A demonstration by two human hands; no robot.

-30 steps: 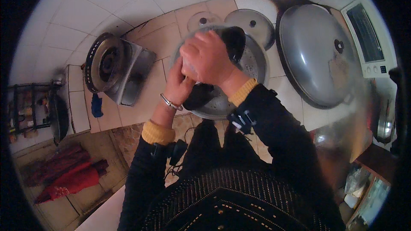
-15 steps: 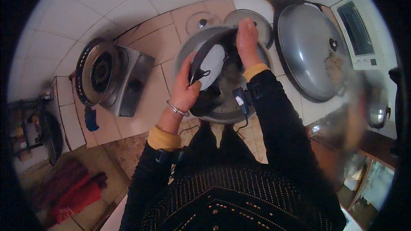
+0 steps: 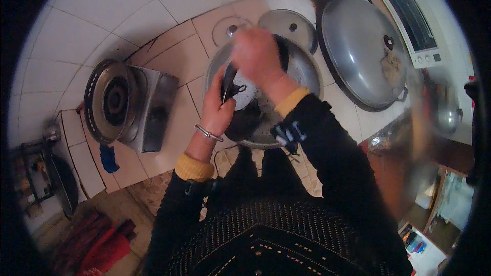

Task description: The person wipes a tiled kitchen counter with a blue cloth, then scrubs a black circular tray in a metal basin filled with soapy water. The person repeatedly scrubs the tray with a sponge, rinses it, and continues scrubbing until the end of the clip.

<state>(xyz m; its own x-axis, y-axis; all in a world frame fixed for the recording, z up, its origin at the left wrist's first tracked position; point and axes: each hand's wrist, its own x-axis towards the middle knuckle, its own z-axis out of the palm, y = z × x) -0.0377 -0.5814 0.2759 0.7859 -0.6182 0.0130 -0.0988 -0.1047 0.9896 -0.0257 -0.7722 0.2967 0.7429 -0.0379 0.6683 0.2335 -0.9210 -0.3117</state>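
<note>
A large grey metal basin stands on the tiled counter in front of me. Tilted over it is a black pan with a small wire loop at its edge. My left hand grips the pan's near left edge, thumb beside the loop. My right hand is over the pan, blurred by motion and closed like a fist. Whatever it holds is hidden. Below the pan a dark shape lies in the basin, too dim to name.
Two glass lids lie behind the basin. To the right sits a wide domed metal lid with a brown cloth on it, beside a white oven. A gas burner stands left, near a blue rag.
My right hand has moved left and nearer my left hand, away from the pan's far right side. My left hand keeps its hold on the pan. The view has shifted slightly.
</note>
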